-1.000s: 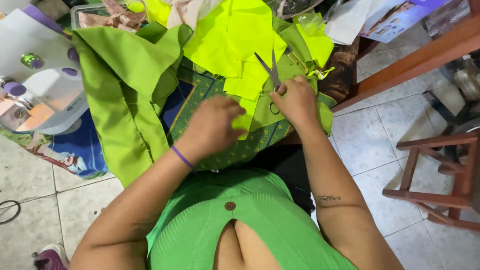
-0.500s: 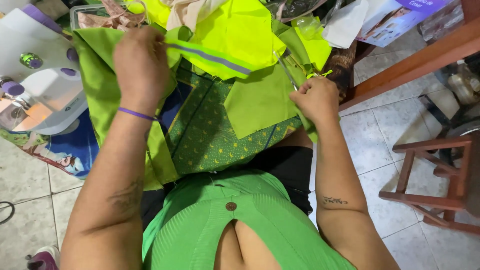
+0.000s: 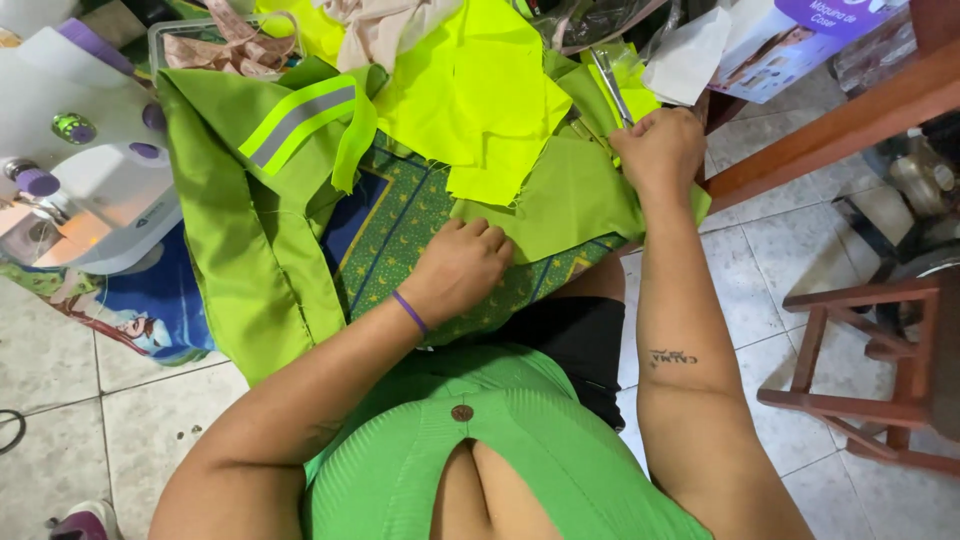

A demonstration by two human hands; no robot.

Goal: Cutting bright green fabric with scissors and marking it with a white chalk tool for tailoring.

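Scissors (image 3: 610,85) sit in the right hand (image 3: 660,150), fist closed round the handles, blades pointing away over the green cloth (image 3: 570,195). Half a second ago the left hand (image 3: 462,265) was raised to the reflective strip (image 3: 295,120); now it lies loosely curled, pressing the patterned mat (image 3: 400,240) beside the cloth.

olive-green garment (image 3: 250,260) showing a grey-and-neon-yellow reflective stripe | neon-yellow fabric pieces (image 3: 470,110) lying far | patterned cloth (image 3: 400,240) displaying green-and-blue with yellow dots | wristband (image 3: 410,313) appearing purple
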